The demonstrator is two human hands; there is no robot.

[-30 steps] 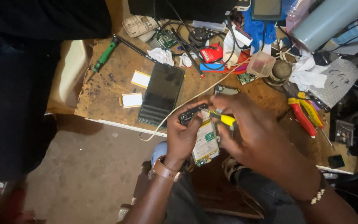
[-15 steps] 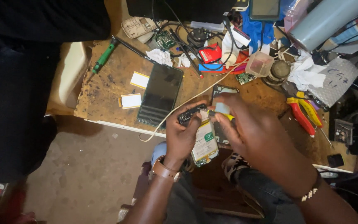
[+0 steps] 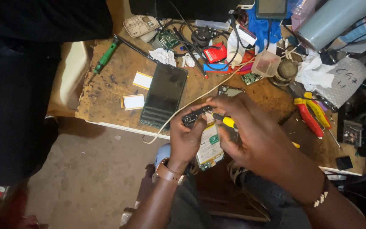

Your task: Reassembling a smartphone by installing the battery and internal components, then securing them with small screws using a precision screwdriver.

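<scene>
On the left of the wooden worktop (image 3: pixel 106 89) lies a green screwdriver (image 3: pixel 106 55), tilted, near the edge; to the right of it are two small white cards (image 3: pixel 137 91), and just beside them a black phone (image 3: pixel 164 95) lies flat with the dark screen up; a thin white cable (image 3: pixel 191 101) runs across the worktop from the phone's lower corner up toward the clutter at the back. The left hand (image 3: pixel 186 138) is at the front edge of the worktop; its fingers (image 3: pixel 195 123) are closed on a small black part (image 3: pixel 196 114), and an opened phone body (image 3: pixel 209 146) with a white and green inside shows under this hand. The right hand (image 3: pixel 250 131) touches the same part; its fingers are closed around a yellow-handled tool (image 3: pixel 227 122), whose tip meets the black part. Further right lie red and yellow pliers (image 3: pixel 312 112); above them is a clear plastic cup (image 3: pixel 266 63).
</scene>
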